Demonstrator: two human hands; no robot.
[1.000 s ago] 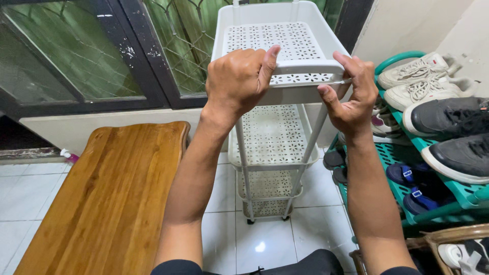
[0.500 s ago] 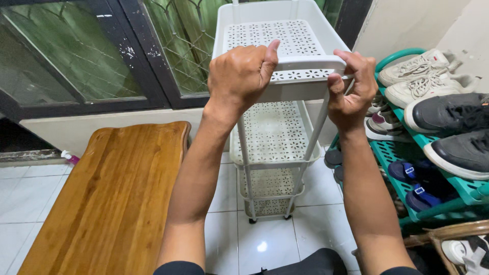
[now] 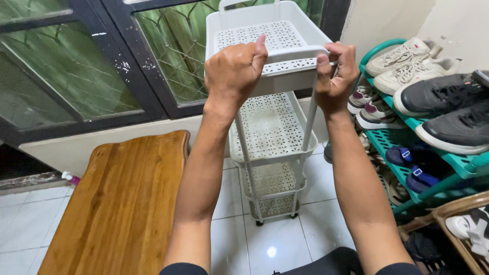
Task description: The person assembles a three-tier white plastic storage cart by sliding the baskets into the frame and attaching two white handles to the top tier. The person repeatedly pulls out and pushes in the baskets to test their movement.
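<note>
Both hands are up at the top centre of the frame on the white tiered cart (image 3: 272,130). The left hand (image 3: 232,71) is fisted around the near rim of the top tray (image 3: 265,30), thumb up over the edge. The right hand (image 3: 333,76) is closed on the same rim at its right corner, fingers curled over the top.

The cart stands on the white tiled floor (image 3: 239,239) on small castors, three perforated shelves stacked, its back against the dark-framed window (image 3: 76,76) filling the upper left.

Tight on both sides. The green shoe rack (image 3: 448,163) sits just beside the cart at right, loaded with white sneakers (image 3: 407,66), dark sneakers (image 3: 448,109) and blue sandals (image 3: 415,170). The wooden tabletop (image 3: 122,203) fills the lower left, near the cart's left legs. A wicker basket (image 3: 448,229) sits in the lower right corner.
</note>
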